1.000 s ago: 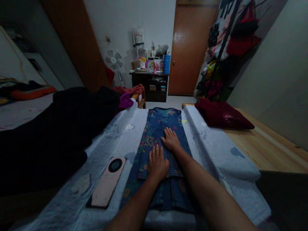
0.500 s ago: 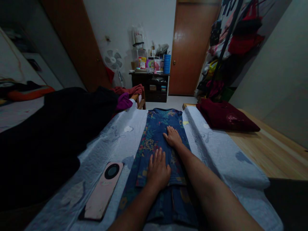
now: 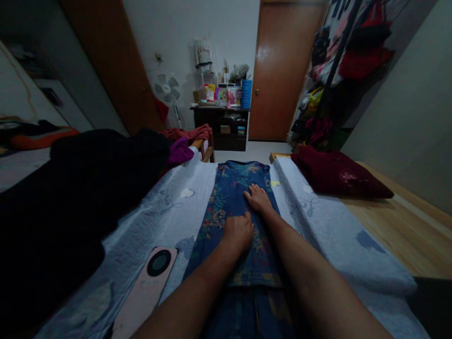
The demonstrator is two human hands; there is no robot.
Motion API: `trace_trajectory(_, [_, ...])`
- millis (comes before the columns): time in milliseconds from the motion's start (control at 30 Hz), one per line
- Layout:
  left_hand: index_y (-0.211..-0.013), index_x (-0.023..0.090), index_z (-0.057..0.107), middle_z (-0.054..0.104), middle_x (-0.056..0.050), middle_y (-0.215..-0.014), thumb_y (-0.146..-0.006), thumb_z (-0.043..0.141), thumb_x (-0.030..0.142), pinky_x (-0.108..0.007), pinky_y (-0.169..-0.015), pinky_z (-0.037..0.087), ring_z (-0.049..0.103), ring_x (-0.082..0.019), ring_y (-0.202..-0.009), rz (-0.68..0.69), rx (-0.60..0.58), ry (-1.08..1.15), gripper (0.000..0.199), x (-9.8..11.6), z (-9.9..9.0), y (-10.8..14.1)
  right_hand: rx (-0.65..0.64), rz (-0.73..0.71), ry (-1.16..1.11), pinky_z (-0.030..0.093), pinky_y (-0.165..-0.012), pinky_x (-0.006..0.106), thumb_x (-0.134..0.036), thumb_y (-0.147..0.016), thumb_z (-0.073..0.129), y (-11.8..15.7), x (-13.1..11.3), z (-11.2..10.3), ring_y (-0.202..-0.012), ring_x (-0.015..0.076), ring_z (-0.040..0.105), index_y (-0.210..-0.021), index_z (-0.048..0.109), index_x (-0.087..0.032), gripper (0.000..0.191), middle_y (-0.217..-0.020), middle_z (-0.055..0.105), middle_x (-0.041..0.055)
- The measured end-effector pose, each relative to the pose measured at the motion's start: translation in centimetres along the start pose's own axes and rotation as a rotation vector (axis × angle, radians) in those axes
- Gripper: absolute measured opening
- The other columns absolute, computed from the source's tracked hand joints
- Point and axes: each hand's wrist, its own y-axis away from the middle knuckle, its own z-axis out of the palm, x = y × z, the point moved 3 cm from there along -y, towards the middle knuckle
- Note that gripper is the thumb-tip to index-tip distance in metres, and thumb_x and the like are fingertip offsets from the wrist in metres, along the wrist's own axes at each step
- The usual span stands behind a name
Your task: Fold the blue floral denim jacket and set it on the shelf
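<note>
A blue garment with a floral print (image 3: pixel 240 179) lies in a long narrow fold on the pale bedsheet (image 3: pixel 197 181). Its near hem crosses in front of me, over another layer of the same cloth. My left hand (image 3: pixel 239 230) is on the middle of the garment with its fingers curled in against the fabric; their tips are partly hidden. Farther up and to the right, my right hand (image 3: pixel 259 197) rests flat on the cloth, fingers stretched out. To the left of my left forearm lies a pink phone (image 3: pixel 146 289), its round black camera facing up.
Dark clothing (image 3: pixel 106 169) is heaped on the left, with a purple cloth (image 3: pixel 181 151) at its edge. A folded maroon garment (image 3: pixel 339 174) lies on the wooden boards (image 3: pixel 402 226) at right. Beyond the bed stand a dark cabinet (image 3: pixel 221 141) and a fan (image 3: pixel 167 89).
My left hand has gone from flat with fingers extended to curled, slightly farther up the garment. My right hand stays flat on the cloth. The view has shifted a little.
</note>
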Motion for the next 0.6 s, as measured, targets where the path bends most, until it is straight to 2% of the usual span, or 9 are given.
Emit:
trace_trajectory(133, [-0.107, 0.010, 0.062, 0.073, -0.017, -0.090, -0.094, 0.038, 0.016, -0.039, -0.073, 0.054, 0.071, -0.029, -0.090, -0.040, -0.016, -0.005, 0.028, -0.5, 1.0, -2.8, 0.005, 0.011, 0.008, 0.013, -0.117, 0.040, -0.055, -0.099, 0.019, -0.9, 0.7, -0.2, -0.146, 0.0231, 0.020, -0.148, 0.037, -0.013, 0.067, -0.157, 0.030, 0.0115])
trace_trajectory(233, [-0.101, 0.011, 0.063, 0.073, -0.017, -0.088, -0.094, 0.034, 0.011, -0.038, -0.072, 0.054, 0.072, -0.028, -0.088, -0.063, -0.010, 0.001, 0.030, -0.9, 2.0, -3.8, 0.011, 0.021, 0.021, 0.014, -0.116, 0.041, -0.058, -0.098, 0.019, -1.8, 1.3, -0.2, -0.146, 0.0248, 0.020, -0.148, 0.038, -0.013, 0.069, -0.157, 0.029, 0.0113])
trace_trajectory(467, [-0.103, 0.013, 0.061, 0.070, -0.013, -0.081, -0.095, 0.037, 0.015, -0.035, -0.072, 0.051, 0.071, -0.025, -0.080, -0.071, 0.063, 0.020, 0.025, -1.1, 4.1, -3.6, 0.034, 0.034, 0.087, 0.014, -0.116, 0.040, -0.056, -0.099, 0.021, -4.5, 2.6, 0.1, -0.146, 0.0247, 0.020, -0.148, 0.036, -0.014, 0.066, -0.157, 0.029, 0.0126])
trace_trajectory(600, [-0.101, 0.015, 0.063, 0.067, -0.012, -0.098, -0.092, 0.045, 0.020, -0.043, -0.090, 0.047, 0.064, -0.026, -0.097, -0.063, 0.205, 0.012, 0.021, -1.3, 4.3, -3.3, 0.015, 0.066, 0.072, 0.012, -0.117, 0.041, -0.059, -0.097, 0.021, -6.1, 3.4, 0.3, -0.147, 0.0256, 0.015, -0.150, 0.031, -0.011, 0.072, -0.159, 0.023, 0.0129])
